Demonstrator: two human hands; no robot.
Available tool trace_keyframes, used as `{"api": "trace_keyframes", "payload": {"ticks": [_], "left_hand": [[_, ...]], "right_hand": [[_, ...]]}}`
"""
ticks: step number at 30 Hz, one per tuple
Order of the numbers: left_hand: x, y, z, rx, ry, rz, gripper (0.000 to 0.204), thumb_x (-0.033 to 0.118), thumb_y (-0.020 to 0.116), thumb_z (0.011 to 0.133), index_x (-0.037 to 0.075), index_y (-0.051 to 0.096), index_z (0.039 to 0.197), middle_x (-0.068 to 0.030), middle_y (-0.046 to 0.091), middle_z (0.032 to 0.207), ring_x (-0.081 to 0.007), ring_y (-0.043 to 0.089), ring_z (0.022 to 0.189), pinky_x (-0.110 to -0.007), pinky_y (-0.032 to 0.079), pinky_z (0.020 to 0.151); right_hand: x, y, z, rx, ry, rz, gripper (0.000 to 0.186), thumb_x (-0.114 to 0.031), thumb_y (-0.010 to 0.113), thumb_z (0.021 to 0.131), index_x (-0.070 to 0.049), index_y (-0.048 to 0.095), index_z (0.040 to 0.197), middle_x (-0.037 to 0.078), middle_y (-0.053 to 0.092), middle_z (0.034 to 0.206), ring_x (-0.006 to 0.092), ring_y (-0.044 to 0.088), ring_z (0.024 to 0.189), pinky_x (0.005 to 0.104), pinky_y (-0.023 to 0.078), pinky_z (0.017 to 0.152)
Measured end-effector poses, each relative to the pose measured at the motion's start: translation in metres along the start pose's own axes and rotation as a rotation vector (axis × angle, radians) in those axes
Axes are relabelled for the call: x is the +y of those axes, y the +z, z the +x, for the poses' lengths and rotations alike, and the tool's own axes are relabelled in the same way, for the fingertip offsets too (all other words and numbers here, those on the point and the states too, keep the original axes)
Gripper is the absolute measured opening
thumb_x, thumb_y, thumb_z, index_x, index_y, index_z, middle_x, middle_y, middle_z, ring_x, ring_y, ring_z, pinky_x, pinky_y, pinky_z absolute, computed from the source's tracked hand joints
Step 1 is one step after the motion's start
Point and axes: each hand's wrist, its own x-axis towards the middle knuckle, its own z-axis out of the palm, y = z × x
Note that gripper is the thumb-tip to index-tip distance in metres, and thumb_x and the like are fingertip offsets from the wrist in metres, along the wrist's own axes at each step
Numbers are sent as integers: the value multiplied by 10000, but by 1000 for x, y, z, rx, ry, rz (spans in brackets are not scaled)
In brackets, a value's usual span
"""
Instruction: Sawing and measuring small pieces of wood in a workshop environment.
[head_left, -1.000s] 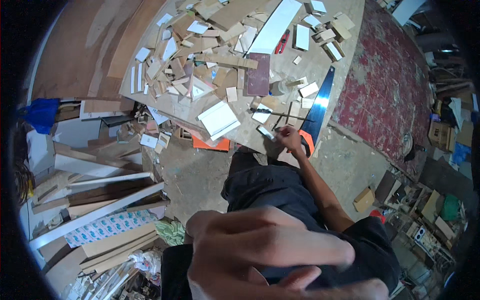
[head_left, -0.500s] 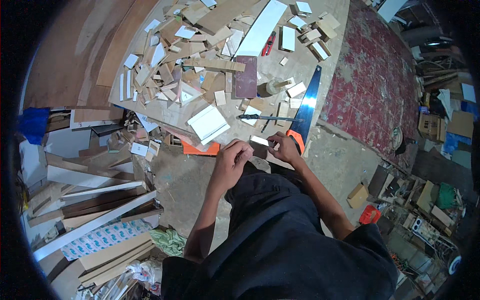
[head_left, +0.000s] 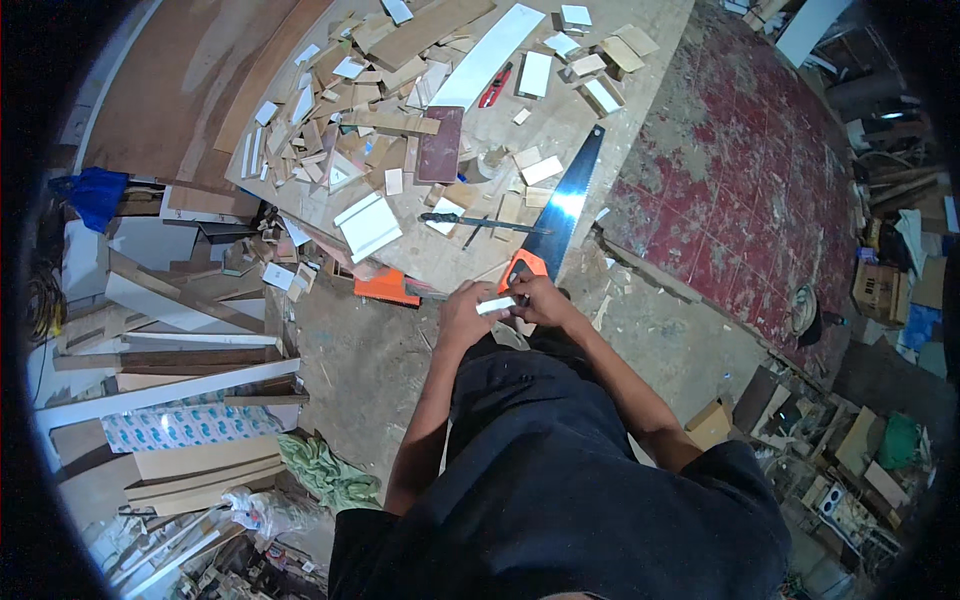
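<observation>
A small white-faced wood block (head_left: 495,305) is held between my two hands, just off the near edge of the worktable (head_left: 395,262). My left hand (head_left: 465,318) is closed on its left end, and my right hand (head_left: 541,302) pinches the right end. The fingers hide part of it. Just beyond my right hand lies a handsaw (head_left: 566,210) with an orange handle, its blade pointing away. A dark, thin file-like tool (head_left: 485,222) lies across the table, its tip over the saw blade. To its left is a white grooved board (head_left: 368,227).
Wood offcuts (head_left: 350,110) crowd the table's far left. A maroon block (head_left: 439,145), a red-handled tool (head_left: 495,86) and a glass jar (head_left: 490,165) lie mid-table. Under the edge sits an orange object (head_left: 388,287). Boards (head_left: 170,390) are stacked on the left, clutter on the right.
My left hand has moved over to the white-faced block, which only my right hand held before. Both hands are now together on it. The whole view has shifted and turned slightly.
</observation>
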Motion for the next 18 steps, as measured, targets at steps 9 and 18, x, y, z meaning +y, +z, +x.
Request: {"api": "trace_keyframes", "payload": {"ticks": [9, 18], "left_hand": [[-32, 30, -41, -140, -226, 182, 245, 319, 768, 774, 114, 747, 907, -179, 677, 858, -378, 656, 869, -476, 504, 766], [-87, -9, -82, -103, -313, 181, 290, 368, 761, 784, 82, 736, 827, -172, 664, 750, -376, 651, 720, -470, 498, 668]], "right_hand": [[46, 1, -9, 154, 176, 258, 385, -2, 796, 696, -31, 708, 1069, 79, 709, 864, 165, 664, 748, 293, 529, 683], [114, -31, 82, 400, 247, -243, 254, 10, 660, 716, -7, 727, 960, 171, 719, 831, 236, 718, 714, 322, 564, 649]]}}
